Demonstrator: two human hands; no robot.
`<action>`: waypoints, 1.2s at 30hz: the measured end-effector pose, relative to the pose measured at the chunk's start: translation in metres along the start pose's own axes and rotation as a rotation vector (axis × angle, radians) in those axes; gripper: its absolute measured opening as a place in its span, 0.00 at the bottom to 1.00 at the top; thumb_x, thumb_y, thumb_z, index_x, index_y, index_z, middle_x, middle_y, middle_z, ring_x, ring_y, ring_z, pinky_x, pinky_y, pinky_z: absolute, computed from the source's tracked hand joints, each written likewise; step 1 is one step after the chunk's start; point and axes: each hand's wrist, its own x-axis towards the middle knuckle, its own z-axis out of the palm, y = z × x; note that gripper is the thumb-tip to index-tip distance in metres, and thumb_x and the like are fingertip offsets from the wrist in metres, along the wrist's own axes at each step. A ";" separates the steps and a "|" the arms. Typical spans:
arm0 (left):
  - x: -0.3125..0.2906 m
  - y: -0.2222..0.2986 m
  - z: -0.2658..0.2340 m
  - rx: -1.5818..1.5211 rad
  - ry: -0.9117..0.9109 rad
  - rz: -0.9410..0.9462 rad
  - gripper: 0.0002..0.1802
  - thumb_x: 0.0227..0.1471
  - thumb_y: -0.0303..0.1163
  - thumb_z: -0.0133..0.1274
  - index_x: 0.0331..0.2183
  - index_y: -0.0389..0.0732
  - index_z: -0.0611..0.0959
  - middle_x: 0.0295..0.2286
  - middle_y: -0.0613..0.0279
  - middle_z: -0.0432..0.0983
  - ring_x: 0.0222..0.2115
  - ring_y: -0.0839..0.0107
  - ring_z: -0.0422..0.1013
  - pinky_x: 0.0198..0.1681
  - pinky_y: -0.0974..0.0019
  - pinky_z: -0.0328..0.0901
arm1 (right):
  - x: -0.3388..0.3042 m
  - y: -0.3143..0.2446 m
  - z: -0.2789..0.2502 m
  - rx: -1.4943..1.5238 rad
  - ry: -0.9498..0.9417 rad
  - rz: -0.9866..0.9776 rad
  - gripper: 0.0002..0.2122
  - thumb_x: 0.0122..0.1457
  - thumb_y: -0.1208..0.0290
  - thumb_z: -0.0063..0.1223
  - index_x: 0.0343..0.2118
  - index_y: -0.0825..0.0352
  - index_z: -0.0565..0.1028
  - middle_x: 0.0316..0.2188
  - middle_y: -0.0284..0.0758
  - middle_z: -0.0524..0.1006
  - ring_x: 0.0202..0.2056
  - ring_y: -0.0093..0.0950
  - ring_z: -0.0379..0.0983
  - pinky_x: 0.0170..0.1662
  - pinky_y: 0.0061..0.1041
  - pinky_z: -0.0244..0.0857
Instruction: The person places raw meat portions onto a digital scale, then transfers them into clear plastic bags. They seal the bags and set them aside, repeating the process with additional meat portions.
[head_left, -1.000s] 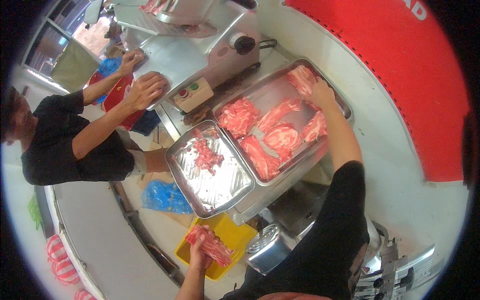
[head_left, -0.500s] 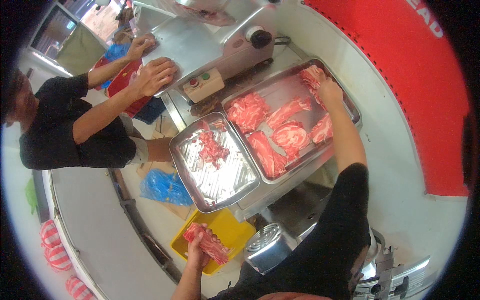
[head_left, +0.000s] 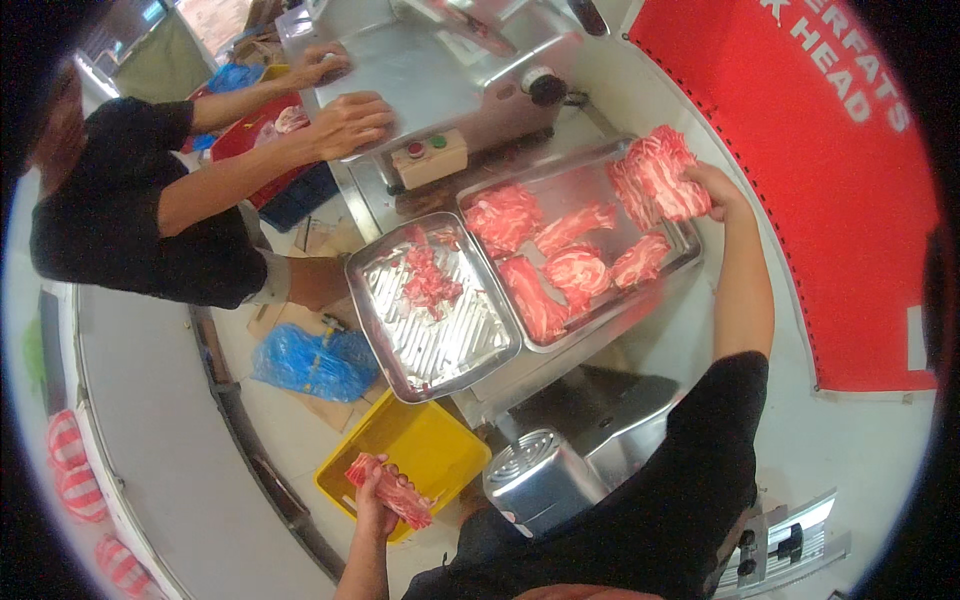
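My right hand point(head_left: 712, 190) grips a broad bundle of thinly sliced meat point(head_left: 655, 178), raised over the far right corner of a large metal tray point(head_left: 590, 178). Several more piles of sliced meat point(head_left: 580, 272) lie in that tray. Down at the lower left, my left hand point(head_left: 375, 500) is closed round a smaller bundle of sliced meat point(head_left: 405, 502), above a yellow plastic tub point(head_left: 440, 445). A second, smaller metal tray point(head_left: 480, 345) sits between my hands and holds small meat scraps point(head_left: 430, 285).
A co-worker's hands point(head_left: 350, 125) rest on a metal slicing machine point(head_left: 400, 80), which has a switch box point(head_left: 430, 160). Blue plastic bags point(head_left: 315, 362) lie on the floor. Near my body stands a rounded metal machine point(head_left: 545, 480). A red banner point(head_left: 800, 200) hangs at right.
My right hand has lifted a bundle of meat up off the large tray, and the slices now hang spread out. My left hand still holds its bundle. The whole view has shifted slightly.
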 end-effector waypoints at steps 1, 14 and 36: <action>-0.004 -0.001 -0.006 -0.005 -0.003 -0.008 0.26 0.59 0.42 0.59 0.54 0.46 0.70 0.34 0.61 0.73 0.33 0.62 0.74 0.39 0.51 0.73 | -0.014 0.001 0.006 0.052 -0.071 -0.027 0.23 0.61 0.75 0.54 0.60 0.69 0.70 0.51 0.38 0.79 0.47 0.30 0.81 0.52 0.34 0.77; -0.152 0.009 -0.121 -0.373 0.027 0.393 0.23 0.62 0.44 0.56 0.54 0.45 0.73 0.36 0.61 0.74 0.35 0.63 0.74 0.42 0.50 0.73 | -0.111 0.069 0.303 -0.226 -0.644 -0.332 0.30 0.56 0.68 0.62 0.62 0.67 0.71 0.48 0.33 0.79 0.47 0.26 0.76 0.52 0.31 0.72; -0.618 -0.118 -0.387 -0.833 0.132 0.792 0.19 0.66 0.46 0.52 0.51 0.45 0.73 0.33 0.67 0.71 0.32 0.70 0.73 0.36 0.56 0.74 | -0.843 0.107 0.665 -0.078 -1.733 0.261 0.34 0.60 0.58 0.64 0.64 0.70 0.63 0.51 0.48 0.77 0.44 0.43 0.80 0.42 0.43 0.80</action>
